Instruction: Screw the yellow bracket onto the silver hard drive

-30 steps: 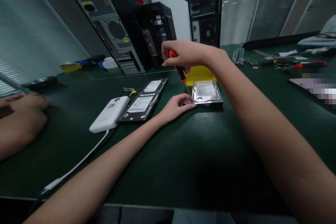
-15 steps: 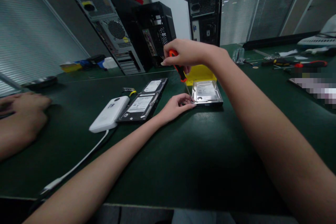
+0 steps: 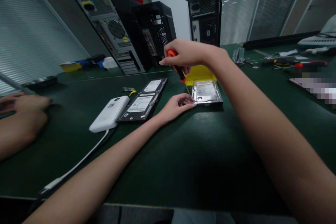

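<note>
Green table (image 3: 168, 154), PC towers at 12 o'clock. Right hand (image 3: 185, 53) grips screwdriver (image 3: 177, 67); left hand (image 3: 176, 106), fingers curled, steadies hard drive (image 3: 207, 92). Tilted tip may slip off the screw.

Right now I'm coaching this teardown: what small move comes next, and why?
Probably keep turning the screwdriver. The right hand grips its handle with the tip down at the near-left corner of the silver hard drive, and the left hand braces that corner.

Screwdriver (image 3: 176, 65) orange-black; hard drive (image 3: 206, 92) silver, white label; table (image 3: 183, 154) dark green; tray (image 3: 199, 73) yellow.
</note>
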Demonstrator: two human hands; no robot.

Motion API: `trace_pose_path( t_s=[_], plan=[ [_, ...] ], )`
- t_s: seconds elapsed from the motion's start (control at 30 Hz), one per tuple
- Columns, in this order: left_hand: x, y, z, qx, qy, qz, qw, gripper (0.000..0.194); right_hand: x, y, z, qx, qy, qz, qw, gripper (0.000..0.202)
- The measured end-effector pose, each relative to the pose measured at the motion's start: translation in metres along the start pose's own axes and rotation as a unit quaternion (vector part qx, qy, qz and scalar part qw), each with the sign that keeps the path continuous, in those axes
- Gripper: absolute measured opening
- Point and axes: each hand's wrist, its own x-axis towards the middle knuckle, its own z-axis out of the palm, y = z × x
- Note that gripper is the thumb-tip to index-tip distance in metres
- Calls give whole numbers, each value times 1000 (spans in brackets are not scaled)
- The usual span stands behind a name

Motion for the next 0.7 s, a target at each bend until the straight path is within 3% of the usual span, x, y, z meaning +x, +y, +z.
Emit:
trace_pose_path(
  t_s=[0.37, 0.7],
  plan=[
    [0, 0, 0, 16, -2, -5, 1000, 31, 1, -1, 3, -4, 8, -5, 1000, 16],
    [0, 3, 0, 0, -5, -7, 1000, 29, 1, 1, 3, -1, 1, 11, 1000, 17]
  ],
)
